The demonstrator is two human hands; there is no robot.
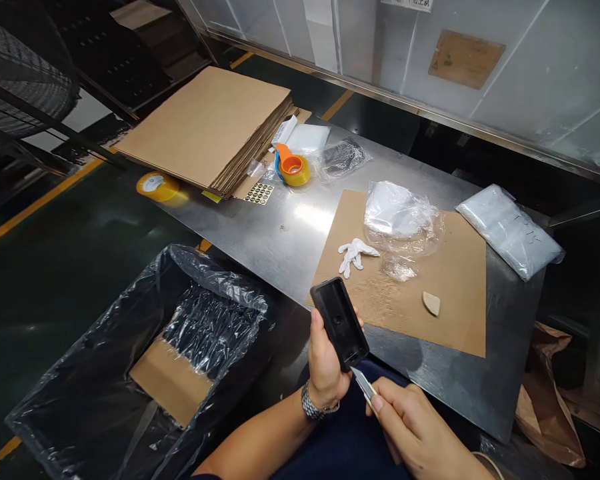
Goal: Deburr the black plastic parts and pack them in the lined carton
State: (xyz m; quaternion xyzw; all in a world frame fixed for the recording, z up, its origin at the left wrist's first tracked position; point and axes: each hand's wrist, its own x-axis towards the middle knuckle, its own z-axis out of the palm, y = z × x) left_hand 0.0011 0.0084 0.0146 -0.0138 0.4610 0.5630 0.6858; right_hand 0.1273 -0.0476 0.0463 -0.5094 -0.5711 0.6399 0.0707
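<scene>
A black rectangular plastic tray-like part (341, 321), hollow side facing up, is gripped in my left hand (324, 363) with the fingers wrapped round its sides. My right hand (405, 417) is closed on a utility knife (364, 385). The knife's blade tip meets the lower end of the black part, near its rim. Both hands are in front of the table's near edge. Beyond them a brown cardboard sheet (460, 267) lies on the table, bearing a white glove (356, 257) and a small tan wedge-shaped piece (431, 304).
Stacked cardboard sheets (205, 127) stand on the metal table (300, 247) at far left, beside an orange tape dispenser (293, 167) and a yellow tape roll (157, 187). Clear plastic bags (403, 210) and a white packet (511, 230) lie further right. A box lined with black plastic (80, 387) stands lower left.
</scene>
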